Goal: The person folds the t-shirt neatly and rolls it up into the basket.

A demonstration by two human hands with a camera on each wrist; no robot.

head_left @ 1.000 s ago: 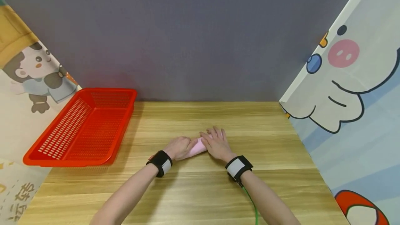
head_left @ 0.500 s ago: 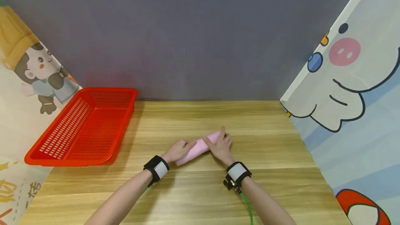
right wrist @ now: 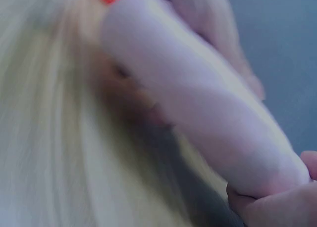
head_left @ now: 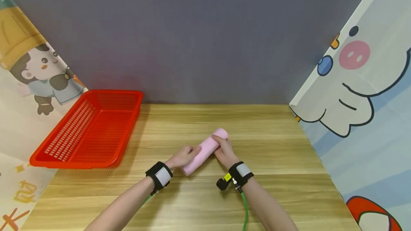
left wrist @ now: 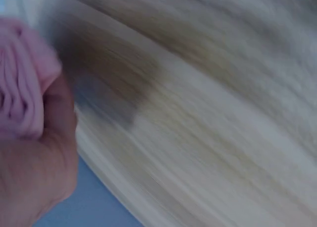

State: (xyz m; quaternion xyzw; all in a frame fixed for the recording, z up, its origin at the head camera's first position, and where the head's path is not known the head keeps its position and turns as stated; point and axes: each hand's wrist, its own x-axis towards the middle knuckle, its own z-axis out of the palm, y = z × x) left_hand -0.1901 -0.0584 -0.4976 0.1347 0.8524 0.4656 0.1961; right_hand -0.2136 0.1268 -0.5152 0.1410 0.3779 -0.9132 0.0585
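Note:
A pink cloth (head_left: pixel 203 152), rolled into a thick tube, slants from lower left to upper right over the middle of the table. My left hand (head_left: pixel 182 157) grips its lower-left part, thumb on top. Near the upper-right end my right hand (head_left: pixel 226 153) holds it, with the thumb across the top and fingers underneath. Folded layers show at the end of the rolled cloth (left wrist: pixel 20 83) in the left wrist view. The right wrist view shows the smooth side of the roll (right wrist: pixel 198 98), with a shadow on the table below it.
A red plastic basket (head_left: pixel 107 131) with perforated sides stands at the left of the wooden table (head_left: pixel 257 127). A grey panel (head_left: pixel 205 38) rises behind the table. Printed cartoon panels flank both sides. A green cable (head_left: pixel 245 209) trails from the right wristband.
My right hand has gone from lying spread over the roll to gripping its far end. The rolled cloth has turned more steeply, its right end swinging away from me.

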